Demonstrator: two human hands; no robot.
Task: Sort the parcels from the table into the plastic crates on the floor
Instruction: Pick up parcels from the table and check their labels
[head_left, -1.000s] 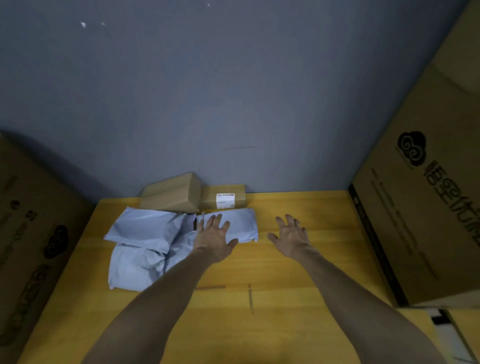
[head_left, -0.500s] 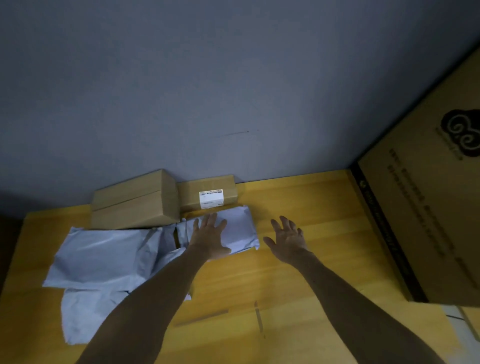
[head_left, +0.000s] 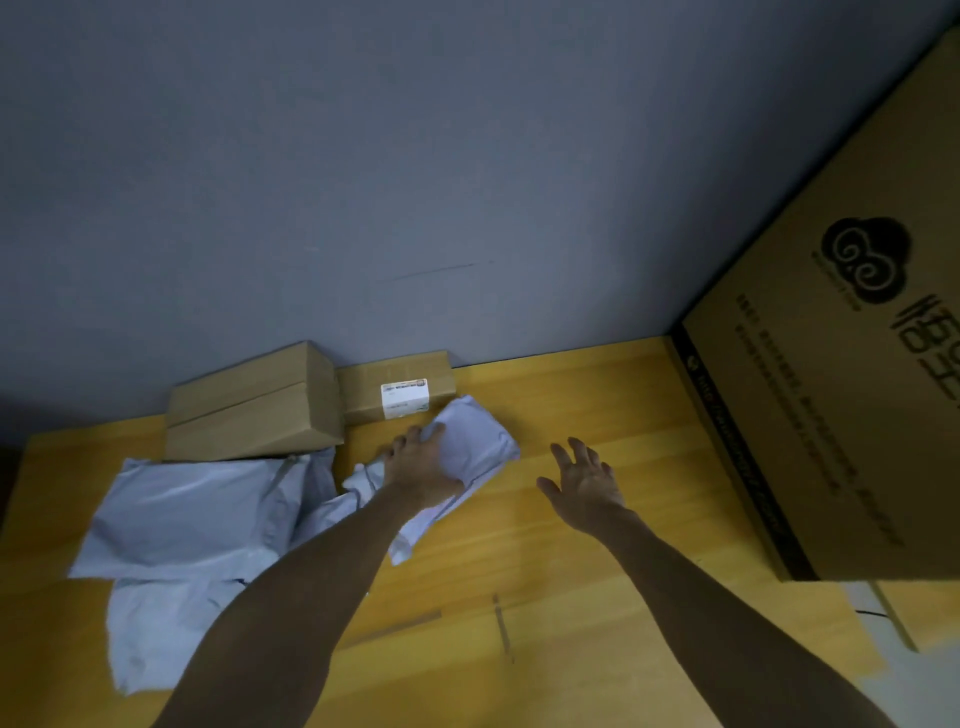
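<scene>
Grey plastic mailer (head_left: 480, 447) is gripped by the left hand (head_left: 423, 467) on the yellow tabletop (head_left: 571, 623), just near of a labelled cardboard box (head_left: 363, 387) by the far wall (head_left: 467, 182); the right hand (head_left: 587, 483) is held spread, grasping nothing, to its right

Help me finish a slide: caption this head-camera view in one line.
Left hand grips a grey mailer bag on the table; right hand spread open beside it, a labelled cardboard box behind.

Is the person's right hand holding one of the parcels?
No, the right hand is spread open over the table, beside the grey mailer that the left hand grips.
</scene>
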